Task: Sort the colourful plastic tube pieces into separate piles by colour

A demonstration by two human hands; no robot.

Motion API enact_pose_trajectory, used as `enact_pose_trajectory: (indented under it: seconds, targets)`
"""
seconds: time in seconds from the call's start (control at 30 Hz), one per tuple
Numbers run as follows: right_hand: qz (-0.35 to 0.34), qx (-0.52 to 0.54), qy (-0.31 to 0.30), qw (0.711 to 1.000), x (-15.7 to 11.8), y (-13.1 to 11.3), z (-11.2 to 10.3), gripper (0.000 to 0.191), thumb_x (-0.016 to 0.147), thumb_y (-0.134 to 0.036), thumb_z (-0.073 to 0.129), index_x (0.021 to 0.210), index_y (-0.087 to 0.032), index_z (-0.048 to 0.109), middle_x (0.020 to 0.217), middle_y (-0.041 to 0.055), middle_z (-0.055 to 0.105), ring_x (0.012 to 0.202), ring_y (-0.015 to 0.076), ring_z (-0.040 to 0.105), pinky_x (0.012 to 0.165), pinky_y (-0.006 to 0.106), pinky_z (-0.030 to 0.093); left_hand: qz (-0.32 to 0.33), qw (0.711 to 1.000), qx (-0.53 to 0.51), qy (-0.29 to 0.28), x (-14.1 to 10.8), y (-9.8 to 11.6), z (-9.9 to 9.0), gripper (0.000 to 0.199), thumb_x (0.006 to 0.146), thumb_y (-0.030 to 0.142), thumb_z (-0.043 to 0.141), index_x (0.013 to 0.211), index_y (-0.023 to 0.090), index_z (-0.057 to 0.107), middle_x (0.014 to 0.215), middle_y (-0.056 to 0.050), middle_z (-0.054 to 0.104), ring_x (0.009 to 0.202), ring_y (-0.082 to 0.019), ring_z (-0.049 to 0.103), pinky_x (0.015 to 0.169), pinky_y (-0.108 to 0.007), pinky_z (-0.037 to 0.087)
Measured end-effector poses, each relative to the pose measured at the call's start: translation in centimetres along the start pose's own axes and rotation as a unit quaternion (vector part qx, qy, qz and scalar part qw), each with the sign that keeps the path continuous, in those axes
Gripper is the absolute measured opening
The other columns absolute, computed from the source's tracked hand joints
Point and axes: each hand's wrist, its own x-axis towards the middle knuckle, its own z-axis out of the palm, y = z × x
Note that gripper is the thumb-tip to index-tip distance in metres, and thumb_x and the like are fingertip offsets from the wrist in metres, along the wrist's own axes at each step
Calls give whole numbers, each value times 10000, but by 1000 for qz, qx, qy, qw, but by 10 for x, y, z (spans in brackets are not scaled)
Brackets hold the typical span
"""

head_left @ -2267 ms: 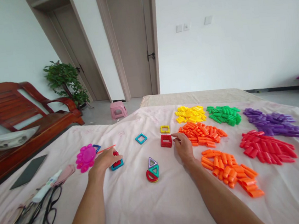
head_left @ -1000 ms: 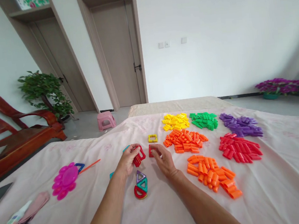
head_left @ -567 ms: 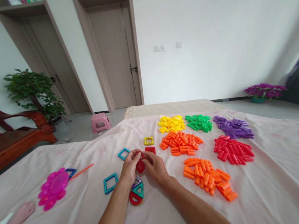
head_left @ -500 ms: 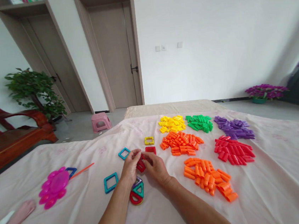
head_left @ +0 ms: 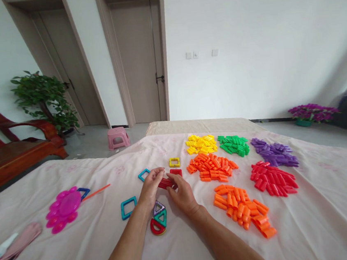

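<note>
Between my left hand and my right hand is a red piece, pinched by the fingers of both; its far ends are hidden by fingertips. Just beyond lie a red square tile and a yellow square frame. A light blue frame sits past my left hand, and a larger teal frame lies left of my left wrist. Nearer me, between the forearms, are a purple triangle, a teal triangle and a red rounded piece, close together.
Right of my hands lie piles of yellow, green, orange, purple and red pieces. A magenta flower-shaped dish, an orange stick and a pink cloth are at left.
The red piece between my hands has turned from a steep slant to nearly level. The purple triangle shows more fully, and the view has shifted slightly.
</note>
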Motion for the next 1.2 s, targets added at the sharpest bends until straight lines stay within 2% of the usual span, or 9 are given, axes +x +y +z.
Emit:
enact_pose_trajectory:
  seconds: [0.07, 0.13, 0.27, 0.37, 0.47, 0.7, 0.83, 0.97, 1.2]
  targets:
    - [-7, -30, 7, 999, 1, 6, -2, 554, 764, -82, 555, 1295, -234, 608, 1127, 83, 678, 1000, 222, 633, 885, 378, 542, -9, 994, 92, -51, 1, 6, -10, 420, 649, 332, 832, 1011, 150, 719, 1024, -102, 728, 941, -200, 675, 859, -294, 509]
    - [-20, -69, -4, 997, 1, 9, -4, 552, 762, -71, 551, 1283, -240, 616, 1119, 84, 683, 1039, 239, 621, 935, 407, 523, -10, 972, 214, -94, 2, 8, -20, 417, 640, 248, 815, 1039, 154, 734, 1095, -130, 734, 1002, -236, 681, 888, -321, 514]
    - [-50, -138, -38, 989, 1, 4, -9, 489, 801, -96, 581, 1258, -262, 631, 1116, 83, 690, 1054, 263, 607, 934, 414, 512, 15, 939, 327, -109, 5, 4, -32, 363, 624, 129, 738, 981, 184, 770, 1031, -100, 762, 960, -261, 695, 884, -343, 511]
    - [-76, -182, -65, 978, 1, -5, -14, 353, 869, -167, 604, 1200, -275, 662, 1057, 79, 698, 1012, 263, 603, 901, 393, 501, 25, 922, 366, -120, 5, 0, -33, 352, 623, 105, 697, 948, 205, 787, 922, -64, 769, 861, -253, 692, 824, -331, 506]
    - [-87, -200, -90, 972, 1, -12, -17, 227, 934, -229, 575, 1124, -272, 691, 1029, 74, 683, 962, 239, 608, 845, 349, 497, 43, 907, 399, -130, 3, 1, -32, 347, 633, 104, 680, 947, 204, 787, 904, -56, 762, 835, -243, 683, 796, -316, 498]
    - [-59, -167, -103, 979, 3, -10, -18, 254, 946, -192, 555, 1152, -276, 680, 1019, 58, 662, 943, 201, 630, 819, 294, 508, 111, 881, 442, -127, 3, 4, -30, 305, 702, 157, 684, 989, 201, 775, 981, -71, 736, 802, -213, 671, 770, -297, 509]
    - [-52, -154, -106, 981, 2, -10, -16, 266, 947, -199, 554, 1170, -278, 675, 1030, 56, 665, 943, 200, 628, 823, 295, 513, 118, 861, 478, -125, 4, 5, -31, 314, 738, 149, 668, 1022, 222, 778, 1050, -80, 748, 909, -233, 686, 854, -306, 505]
    - [-51, -198, -111, 973, 1, -12, -16, 210, 936, -234, 589, 1125, -247, 679, 1012, 62, 666, 951, 218, 613, 836, 315, 499, 105, 851, 501, -121, 2, 5, -30, 326, 739, 162, 688, 1047, 224, 777, 1073, -88, 758, 1027, -260, 676, 942, -322, 480]
    - [-22, -203, -115, 972, 2, -9, -17, 172, 938, -195, 580, 1079, -231, 671, 1013, 61, 668, 962, 197, 617, 845, 273, 485, 102, 833, 531, -116, 0, 9, -29, 328, 750, 154, 667, 1059, 193, 770, 1080, -100, 754, 1048, -256, 665, 967, -331, 465]
